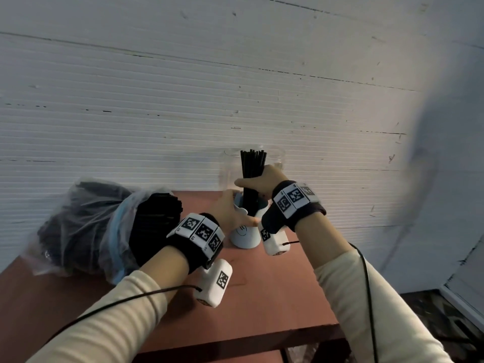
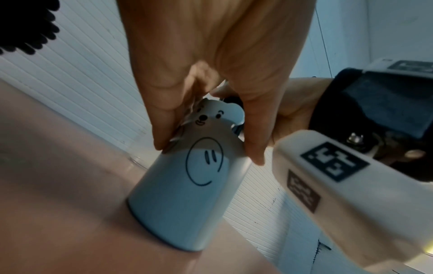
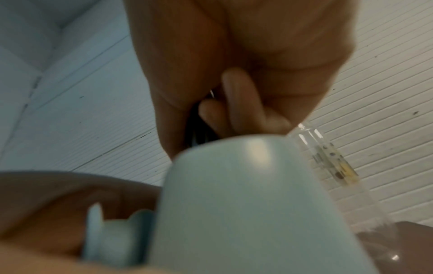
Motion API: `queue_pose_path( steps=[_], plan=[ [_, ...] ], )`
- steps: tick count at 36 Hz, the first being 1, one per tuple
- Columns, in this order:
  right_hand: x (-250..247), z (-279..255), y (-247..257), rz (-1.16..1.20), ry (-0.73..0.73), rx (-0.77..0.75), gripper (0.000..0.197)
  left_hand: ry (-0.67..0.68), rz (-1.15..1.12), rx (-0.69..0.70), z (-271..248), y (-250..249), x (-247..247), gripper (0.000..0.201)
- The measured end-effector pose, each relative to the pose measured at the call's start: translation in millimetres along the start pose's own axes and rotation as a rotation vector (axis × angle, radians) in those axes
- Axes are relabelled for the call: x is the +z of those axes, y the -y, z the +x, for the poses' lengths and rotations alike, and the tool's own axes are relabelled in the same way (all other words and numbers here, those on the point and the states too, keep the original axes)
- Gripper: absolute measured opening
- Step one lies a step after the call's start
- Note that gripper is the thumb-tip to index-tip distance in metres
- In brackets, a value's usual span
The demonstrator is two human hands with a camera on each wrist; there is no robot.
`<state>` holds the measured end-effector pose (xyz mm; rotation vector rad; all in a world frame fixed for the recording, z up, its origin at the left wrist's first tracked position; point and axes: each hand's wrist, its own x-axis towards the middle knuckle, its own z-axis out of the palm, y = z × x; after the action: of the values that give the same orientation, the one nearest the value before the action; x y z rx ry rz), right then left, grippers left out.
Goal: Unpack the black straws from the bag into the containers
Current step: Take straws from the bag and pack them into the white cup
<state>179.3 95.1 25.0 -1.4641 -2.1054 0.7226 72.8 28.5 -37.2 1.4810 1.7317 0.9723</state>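
A pale blue cup (image 1: pixel 246 237) with a smiley drawing stands on the red-brown table (image 1: pixel 262 297). My left hand (image 1: pixel 235 213) grips its upper part, the fingers (image 2: pixel 164 129) on one side and the thumb on the other side of the cup (image 2: pixel 187 194). My right hand (image 1: pixel 262 180) holds a bundle of black straws (image 1: pixel 252 166) upright, its lower end inside the cup. At the left lies the clear plastic bag (image 1: pixel 86 224), open toward me and packed with black straws (image 1: pixel 154 218). In the right wrist view the fingers (image 3: pixel 234 103) curl just above the cup (image 3: pixel 246 204).
A clear plastic jar (image 1: pixel 227 166) stands behind the cup against the white ribbed wall; its side shows in the right wrist view (image 3: pixel 328 157). The table's front edge and right edge are close, with dark floor to the right.
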Motion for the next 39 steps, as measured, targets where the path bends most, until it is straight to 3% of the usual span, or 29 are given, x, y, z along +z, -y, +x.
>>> queue_pose_path(
  steps=[2, 5, 10, 12, 14, 17, 22, 25, 30, 34, 36, 39],
  plan=[
    [-2, -3, -1, 0.057, 0.032, -0.002, 0.036, 0.01, 0.007, 0.001, 2, 2, 0, 0.084],
    [-7, -9, -1, 0.096, 0.052, -0.029, 0.036, 0.008, 0.019, 0.026, 1, 1, -1, 0.064],
    [-12, -12, -5, 0.064, 0.015, -0.074, 0.049, -0.02, -0.035, 0.017, 1, 4, 3, 0.088],
    [-14, -15, -7, 0.086, -0.002, -0.078, 0.053, -0.003, -0.057, 0.013, -2, 2, 2, 0.088],
    [-16, -18, -9, 0.107, -0.042, -0.071, 0.07, 0.011, -0.066, 0.02, -3, 1, 1, 0.085],
    [-20, -23, -10, 0.063, -0.175, -0.075, 0.083, -0.009, -0.05, 0.047, -9, 1, 0, 0.087],
    [-20, -46, 5, 0.12, -0.535, -0.288, 0.037, -0.132, -0.017, 0.111, -33, -4, -14, 0.061],
    [-7, -59, 21, 0.196, -0.571, -0.426, 0.016, -0.228, 0.06, 0.173, -55, -12, -35, 0.058],
    [28, -76, 44, 0.219, -0.305, -0.509, 0.016, -0.445, 0.07, 0.309, -87, -10, -84, 0.025],
    [61, -86, 62, 0.237, 0.063, -0.503, 0.025, -0.57, 0.15, 0.26, -96, 6, -125, 0.024],
    [76, -90, 69, 0.176, 0.183, -0.519, 0.029, -0.59, 0.169, 0.224, -96, 21, -141, 0.023],
    [93, -94, 77, 0.048, 0.244, -0.553, 0.035, -0.537, 0.209, 0.178, -96, 42, -156, 0.022]
  ],
)
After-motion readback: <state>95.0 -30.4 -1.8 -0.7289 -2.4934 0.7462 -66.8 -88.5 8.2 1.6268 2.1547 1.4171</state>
